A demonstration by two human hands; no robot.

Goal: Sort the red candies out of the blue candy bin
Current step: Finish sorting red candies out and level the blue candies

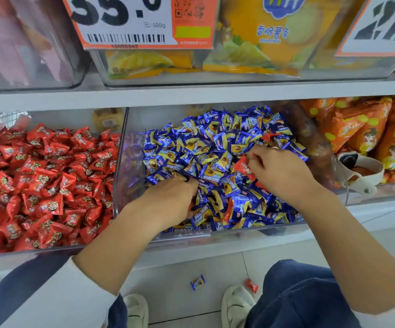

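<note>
A clear bin (121, 166) in the middle of the lower shelf is heaped with blue-and-yellow wrapped candies (215, 147). A few red candies show among them, one near the back right (268, 136) and one low in the heap (226, 213). My right hand (284, 172) is over the right side of the heap and grips red candies (243, 170) in its curled fingers. My left hand (173, 200) is dug into the front left of the blue heap, fingers curled down into the candies; what it holds is hidden.
To the left, a bin of red candies (43, 183). To the right, a bin of orange snack bags (366, 133) with a white scoop (362, 174). Price signs and bins fill the upper shelf. On the floor lie a blue candy (197, 282) and a red candy (251, 285) near my shoes.
</note>
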